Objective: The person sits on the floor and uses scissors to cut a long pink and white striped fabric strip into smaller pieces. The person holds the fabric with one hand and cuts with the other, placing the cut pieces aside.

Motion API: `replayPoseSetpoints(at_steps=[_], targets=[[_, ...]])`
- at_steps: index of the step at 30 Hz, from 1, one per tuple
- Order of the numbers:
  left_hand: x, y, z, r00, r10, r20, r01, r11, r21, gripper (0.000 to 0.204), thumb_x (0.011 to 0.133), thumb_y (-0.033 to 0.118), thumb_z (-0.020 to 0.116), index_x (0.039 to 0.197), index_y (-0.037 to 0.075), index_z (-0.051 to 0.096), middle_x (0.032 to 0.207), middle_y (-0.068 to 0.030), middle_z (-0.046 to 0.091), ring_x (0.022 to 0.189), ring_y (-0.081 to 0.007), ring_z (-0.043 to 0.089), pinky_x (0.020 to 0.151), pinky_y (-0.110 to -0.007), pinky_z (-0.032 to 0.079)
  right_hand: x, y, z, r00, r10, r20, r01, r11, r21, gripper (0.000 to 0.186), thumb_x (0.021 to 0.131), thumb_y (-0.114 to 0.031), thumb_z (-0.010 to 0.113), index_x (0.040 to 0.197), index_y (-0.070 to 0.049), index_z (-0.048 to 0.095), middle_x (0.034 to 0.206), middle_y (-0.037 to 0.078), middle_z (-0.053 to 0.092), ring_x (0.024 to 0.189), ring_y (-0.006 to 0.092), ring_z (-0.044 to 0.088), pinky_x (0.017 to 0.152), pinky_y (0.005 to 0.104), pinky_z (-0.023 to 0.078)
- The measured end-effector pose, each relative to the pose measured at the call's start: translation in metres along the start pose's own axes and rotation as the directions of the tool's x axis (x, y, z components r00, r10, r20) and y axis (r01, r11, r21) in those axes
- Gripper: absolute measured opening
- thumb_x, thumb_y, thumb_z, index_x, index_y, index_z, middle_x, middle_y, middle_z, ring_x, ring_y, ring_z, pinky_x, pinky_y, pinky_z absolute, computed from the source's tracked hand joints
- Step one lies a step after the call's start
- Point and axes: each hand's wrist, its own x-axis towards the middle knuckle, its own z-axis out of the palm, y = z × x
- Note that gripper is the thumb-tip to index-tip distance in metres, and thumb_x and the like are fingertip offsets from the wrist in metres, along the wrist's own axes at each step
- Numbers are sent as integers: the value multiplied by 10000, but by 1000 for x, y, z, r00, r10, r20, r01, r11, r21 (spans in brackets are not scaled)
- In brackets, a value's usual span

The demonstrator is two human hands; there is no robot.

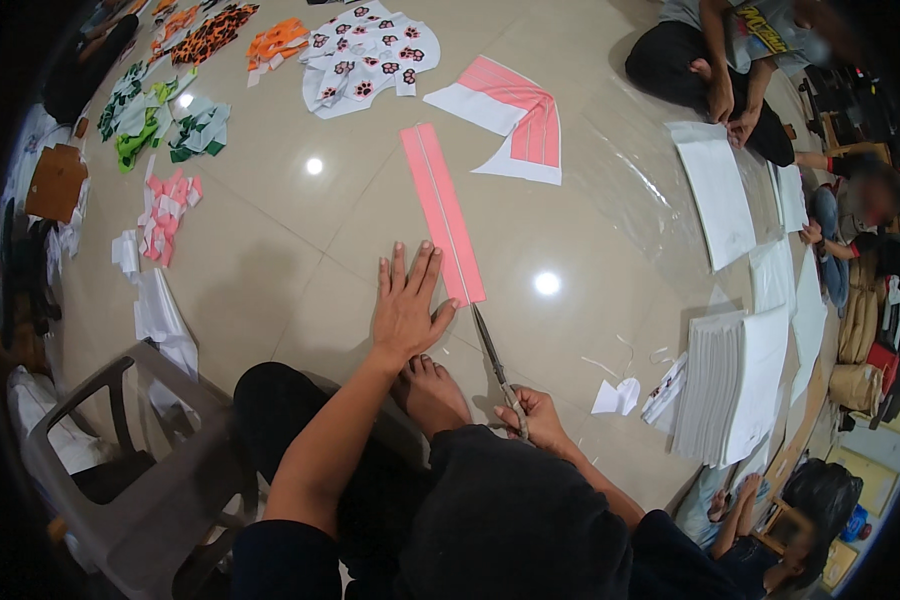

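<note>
A long pink fabric strip (pixel 438 205) with a pale line down its middle lies on the tiled floor in front of me. My left hand (pixel 406 308) is flat beside its near end, fingers spread, the thumb and a fingertip touching the strip's left edge. In my right hand (pixel 540 420) is a pair of scissors (pixel 489 344), gripped by the handles. Their blade tips meet the strip's near end; whether fabric lies between the blades is too small to tell. Beyond the strip rests a white and pink striped fabric piece (pixel 536 128). My bare foot (pixel 434 395) is just below my left hand.
Paw-print fabric pieces (pixel 368 58) lie at the far side. Pink scraps (pixel 166 212) and green scraps (pixel 135 115) are heaped at left, near a grey plastic chair (pixel 120 480). A stack of white fabric (pixel 730 390) stands at right. Across from me, another person's hands (pixel 730 112) hold a white sheet (pixel 712 195).
</note>
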Motion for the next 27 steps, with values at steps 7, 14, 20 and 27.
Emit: replayPoseSetpoints(at_steps=[7, 14, 20, 27], targets=[[0, -2, 0, 1000, -9, 12, 9, 1000, -1, 887, 1067, 552, 602, 1758, 67, 329, 1833, -156, 307, 1677, -527, 206, 1356, -684, 142, 0, 3, 0, 1000, 11, 6, -10, 1000, -21, 248, 1005, -138, 858, 910, -52, 645, 727, 4, 649, 553, 80, 591, 507, 266, 456], [1, -1, 1, 999, -25, 37, 24, 999, 39, 893, 1073, 564, 563, 1778, 89, 290, 1851, -120, 274, 1705, -482, 155, 1382, -652, 109, -4, 1, 2, 999, -21, 36, 21, 1000, -3, 285, 1004, -157, 861, 879, -63, 623, 752, 35, 671, 567, 90, 595, 518, 275, 471], [0, -1, 0, 1000, -17, 15, 17, 1000, 11, 899, 1074, 594, 589, 1757, 69, 335, 1838, -151, 301, 1690, -514, 182, 1358, -683, 138, 6, -4, 10, 999, 34, 15, -35, 997, 76, 288, 1006, -150, 856, 872, -72, 613, 752, 25, 652, 568, 91, 585, 514, 277, 461], [0, -1, -1, 999, -23, 32, 23, 1000, 19, 884, 1070, 554, 578, 1769, 82, 312, 1844, -137, 288, 1695, -500, 175, 1375, -659, 119, -2, 1, 1, 997, -30, 68, 30, 1000, -1, 288, 1009, -150, 852, 866, -74, 613, 717, 21, 647, 543, 97, 576, 510, 277, 449]])
